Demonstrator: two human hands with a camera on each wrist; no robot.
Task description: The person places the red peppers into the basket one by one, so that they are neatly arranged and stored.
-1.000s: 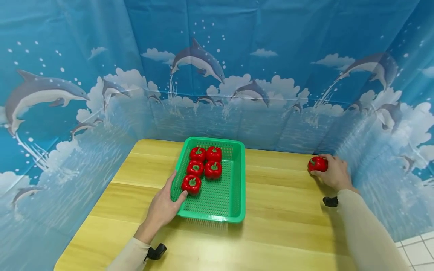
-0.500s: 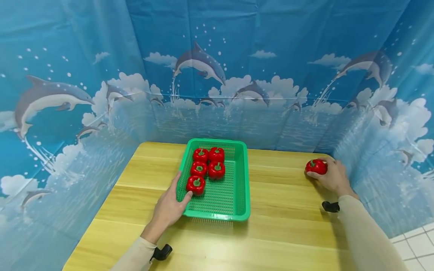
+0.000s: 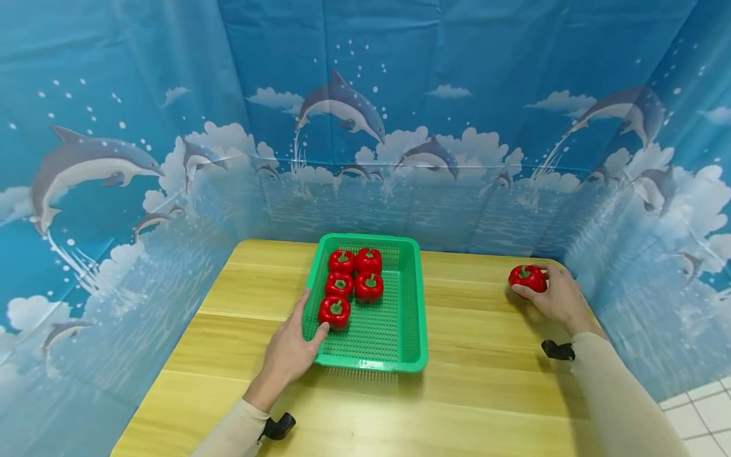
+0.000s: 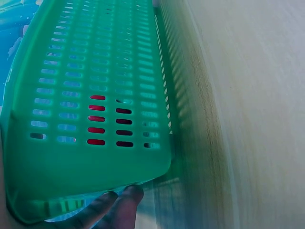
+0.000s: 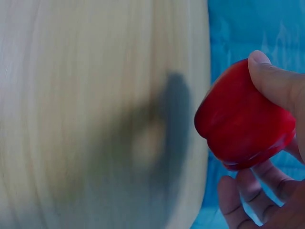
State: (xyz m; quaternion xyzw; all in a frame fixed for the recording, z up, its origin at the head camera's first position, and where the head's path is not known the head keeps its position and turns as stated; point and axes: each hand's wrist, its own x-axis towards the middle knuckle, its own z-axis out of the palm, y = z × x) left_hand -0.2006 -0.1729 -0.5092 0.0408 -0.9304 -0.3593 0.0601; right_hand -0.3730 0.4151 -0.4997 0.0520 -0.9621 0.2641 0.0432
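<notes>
A green plastic basket with slotted walls stands on the wooden table. Several red bell peppers sit in its left part, green stems up. My left hand grips the basket's near left rim, thumb over the inner side, beside the nearest pepper. In the left wrist view, fingertips show at the edge of the basket wall. At the table's far right, my right hand holds another red bell pepper between thumb and fingers. Its shadow lies apart from it on the table, so it appears raised.
The yellow wooden table stretches between basket and right hand. A blue dolphin-print curtain surrounds its back and sides. White floor tiles show at the lower right.
My right hand has brought its bell pepper slightly left, closer to the basket. The left hand keeps its grip on the rim. The head view has shifted a little.
</notes>
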